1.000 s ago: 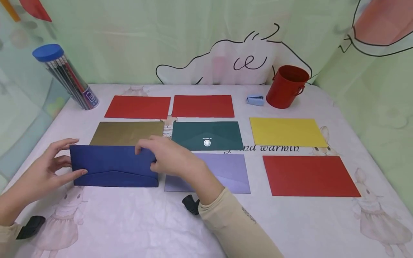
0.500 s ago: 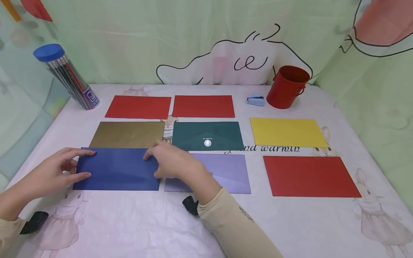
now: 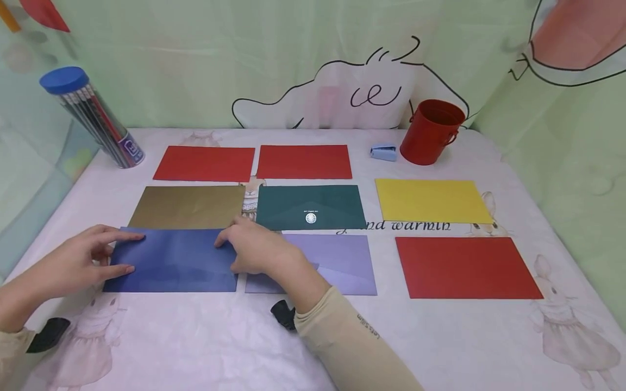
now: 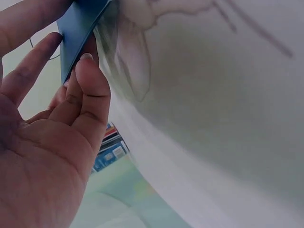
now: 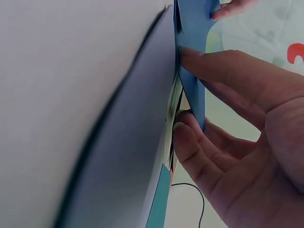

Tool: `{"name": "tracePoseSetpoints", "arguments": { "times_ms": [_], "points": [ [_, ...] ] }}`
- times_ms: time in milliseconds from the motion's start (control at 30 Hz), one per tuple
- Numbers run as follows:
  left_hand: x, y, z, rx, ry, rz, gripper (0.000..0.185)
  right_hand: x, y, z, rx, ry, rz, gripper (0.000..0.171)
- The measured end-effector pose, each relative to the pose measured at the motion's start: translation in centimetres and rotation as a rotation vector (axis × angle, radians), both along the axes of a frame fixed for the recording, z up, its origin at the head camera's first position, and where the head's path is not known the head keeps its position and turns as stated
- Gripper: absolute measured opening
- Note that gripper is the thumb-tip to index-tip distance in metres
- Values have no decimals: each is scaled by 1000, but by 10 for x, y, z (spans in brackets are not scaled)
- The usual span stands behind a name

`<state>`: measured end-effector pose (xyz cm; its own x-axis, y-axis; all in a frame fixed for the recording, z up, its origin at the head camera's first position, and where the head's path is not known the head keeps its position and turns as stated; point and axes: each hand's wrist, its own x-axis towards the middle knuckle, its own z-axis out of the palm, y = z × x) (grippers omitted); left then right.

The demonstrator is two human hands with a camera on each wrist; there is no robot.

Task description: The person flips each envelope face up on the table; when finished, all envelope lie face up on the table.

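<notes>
At the near left of the tabletop (image 3: pixel 205 331), the left hand (image 3: pixel 73 266) and right hand (image 3: pixel 254 250) each pinch an end of the blue envelope (image 3: pixel 171 260) (thumb under, fingers on top, a grasping grip); it lies nearly flat, just beside the lavender envelope (image 3: pixel 337 260), below the gold envelope (image 3: pixel 188 206).

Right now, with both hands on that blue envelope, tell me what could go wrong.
1. The blue envelope lies edge to edge with the lilac envelope; the right hand rests over that seam, so sliding may drag the lilac one out of line.
2. The gold envelope sits just behind; a push forward could shove or overlap it.
3. The left hand pinches one end, which might crease the paper.
</notes>
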<state>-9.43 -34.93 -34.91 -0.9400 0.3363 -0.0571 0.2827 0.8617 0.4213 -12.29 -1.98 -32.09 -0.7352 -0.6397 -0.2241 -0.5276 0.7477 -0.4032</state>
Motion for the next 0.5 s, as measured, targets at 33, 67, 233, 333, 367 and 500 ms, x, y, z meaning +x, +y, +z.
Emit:
{"name": "tracePoseSetpoints", "arguments": {
  "times_ms": [33,67,233,333,367,500],
  "points": [
    [-1,0,1,-24,-7,4,59,0,-1,0,8,17,-4,43],
    [-2,0,1,-50,-13,5,57,1,-1,0,20,36,-8,42],
    [-13,-3,7,-170,-58,5,55,1,-2,0,59,102,-28,36],
    [-21,-2,10,-175,-82,-14,51,1,-2,0,58,92,-32,36],
    [-23,-2,11,-168,-77,-21,48,1,-2,0,61,88,-28,37],
    [-33,1,14,-58,-40,-57,40,0,-2,0,71,83,-9,38]
  ]
}}
